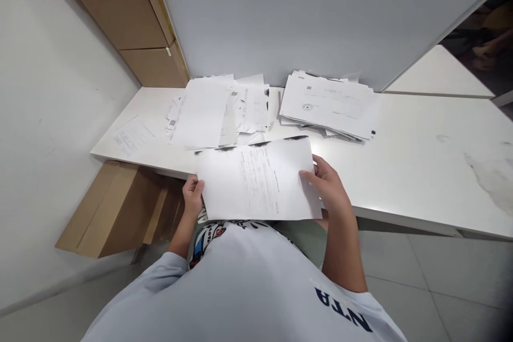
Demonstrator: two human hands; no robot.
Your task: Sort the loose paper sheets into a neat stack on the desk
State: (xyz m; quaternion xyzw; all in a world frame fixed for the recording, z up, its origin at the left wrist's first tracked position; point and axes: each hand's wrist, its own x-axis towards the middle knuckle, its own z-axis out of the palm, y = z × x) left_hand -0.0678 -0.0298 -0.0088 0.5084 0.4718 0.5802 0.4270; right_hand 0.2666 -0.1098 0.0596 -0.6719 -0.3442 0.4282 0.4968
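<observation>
While you stood at the white table, your left hand and right hand gripped a printed sheet by its side edges, fingers clasped on the paper, holding it over the table's front edge. Beyond the sheet lay loose papers and, just to their right, a stacked pile. A cardboard carton stood below the table's left end, and another person's hand showed far right.
</observation>
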